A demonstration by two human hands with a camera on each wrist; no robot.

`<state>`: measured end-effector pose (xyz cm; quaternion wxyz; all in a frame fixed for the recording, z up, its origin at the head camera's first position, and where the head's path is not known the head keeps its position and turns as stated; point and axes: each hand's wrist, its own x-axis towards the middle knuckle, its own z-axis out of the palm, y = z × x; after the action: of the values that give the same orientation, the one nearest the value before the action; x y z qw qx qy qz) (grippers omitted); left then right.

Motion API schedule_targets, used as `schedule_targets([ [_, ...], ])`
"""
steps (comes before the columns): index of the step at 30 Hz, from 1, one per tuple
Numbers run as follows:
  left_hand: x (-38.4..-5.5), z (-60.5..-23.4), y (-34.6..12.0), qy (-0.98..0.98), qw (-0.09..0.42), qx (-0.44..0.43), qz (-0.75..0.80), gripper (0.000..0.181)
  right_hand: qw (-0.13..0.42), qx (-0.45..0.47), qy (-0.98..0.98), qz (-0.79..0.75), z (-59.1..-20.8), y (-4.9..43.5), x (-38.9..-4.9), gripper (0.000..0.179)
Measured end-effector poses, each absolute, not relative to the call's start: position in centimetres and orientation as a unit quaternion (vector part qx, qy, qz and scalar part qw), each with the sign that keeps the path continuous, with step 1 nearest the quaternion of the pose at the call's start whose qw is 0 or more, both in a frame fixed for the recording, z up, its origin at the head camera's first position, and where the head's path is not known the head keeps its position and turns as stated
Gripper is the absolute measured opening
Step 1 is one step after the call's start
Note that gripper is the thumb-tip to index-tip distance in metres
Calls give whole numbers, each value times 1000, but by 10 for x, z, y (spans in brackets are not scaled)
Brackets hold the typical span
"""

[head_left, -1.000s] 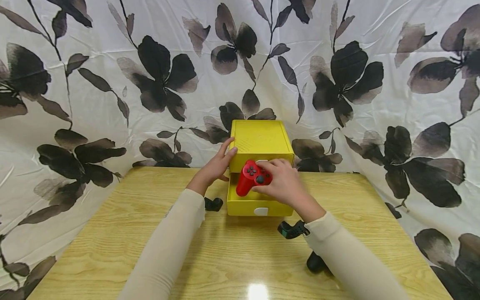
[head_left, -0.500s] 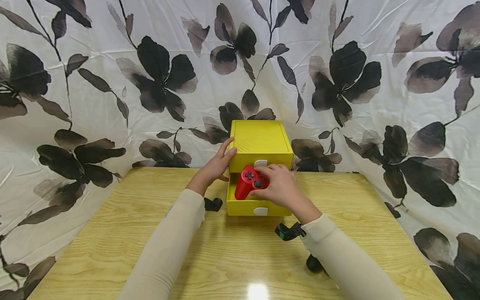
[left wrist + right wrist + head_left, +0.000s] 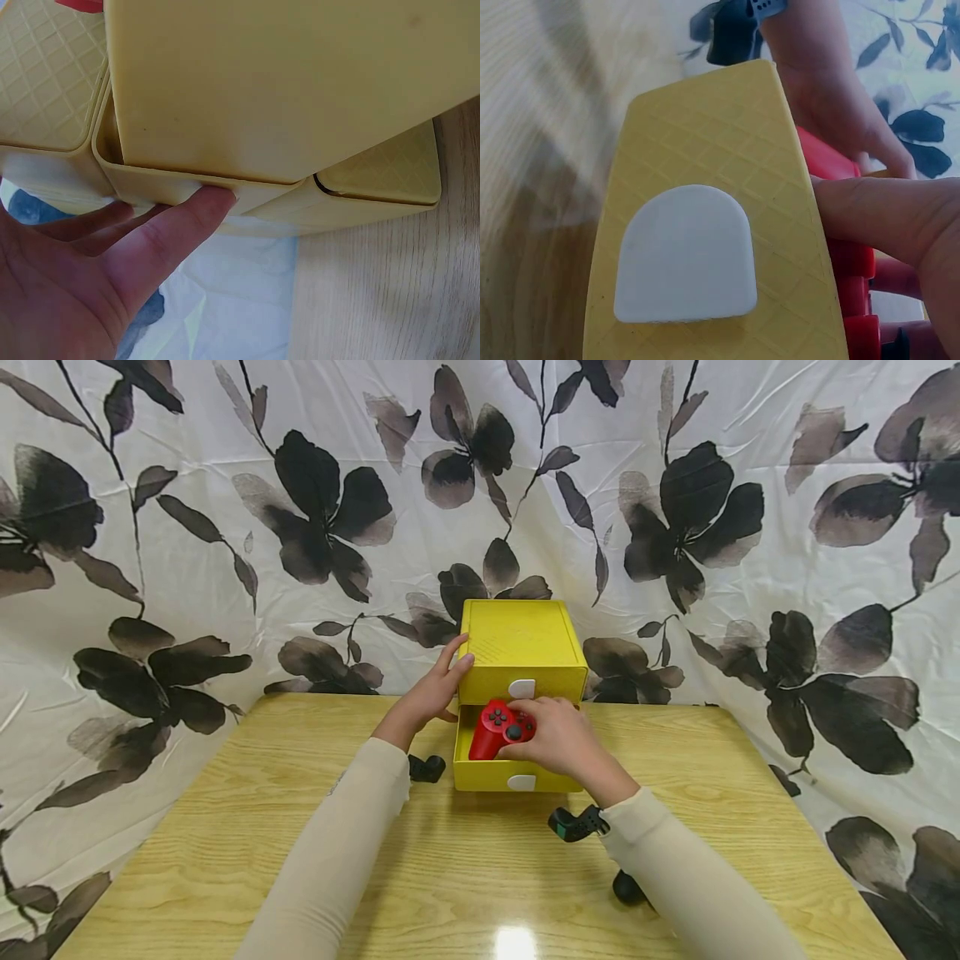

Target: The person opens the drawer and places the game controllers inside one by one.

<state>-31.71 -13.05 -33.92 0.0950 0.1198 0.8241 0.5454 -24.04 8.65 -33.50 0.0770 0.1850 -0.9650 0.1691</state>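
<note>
A yellow two-drawer box (image 3: 525,631) stands at the back of the table, its lower drawer (image 3: 483,777) pulled out. My right hand (image 3: 562,737) grips a red game controller (image 3: 486,742) by one side, low inside that drawer and behind its front panel. In the right wrist view, the drawer front with its white tab (image 3: 686,255) hides part of the controller. My left hand (image 3: 429,695) rests against the box's left side; in the left wrist view its thumb touches the edge of the casing.
The upper drawer is shut, with a white tab (image 3: 522,688) on its front. The wooden table (image 3: 442,877) reaches to a flowered cloth (image 3: 360,410) behind. Black wrist-camera mounts (image 3: 577,824) hang below the wrists.
My right hand and the controller have moved down, the controller sinking deeper into the lower drawer. The upper drawer's tab now shows in full. My left hand has stayed in place.
</note>
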Motion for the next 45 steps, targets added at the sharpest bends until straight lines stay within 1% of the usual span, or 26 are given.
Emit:
schedule_targets([
  [9,-319,-340,-131,825,99,119,544,58,22,182,-963,195,-340,86,-247,67],
  [17,-320,-341,-131,820,99,121,551,57,-15,179,-960,216,-343,84,-253,67],
  [25,-321,-342,-131,817,100,113,556,55,-47,188,-959,210,-347,83,-261,62],
  [28,-321,-342,-131,818,99,111,555,54,-55,190,-958,209,-348,82,-263,60],
  [34,-310,-329,-130,818,112,120,552,58,-59,193,-958,206,-348,80,-266,56],
  [39,-320,-340,-131,819,100,119,553,56,-63,190,-960,197,-347,79,-265,54],
  [45,-315,-336,-130,815,104,114,558,56,-68,191,-960,191,-346,79,-264,54],
])
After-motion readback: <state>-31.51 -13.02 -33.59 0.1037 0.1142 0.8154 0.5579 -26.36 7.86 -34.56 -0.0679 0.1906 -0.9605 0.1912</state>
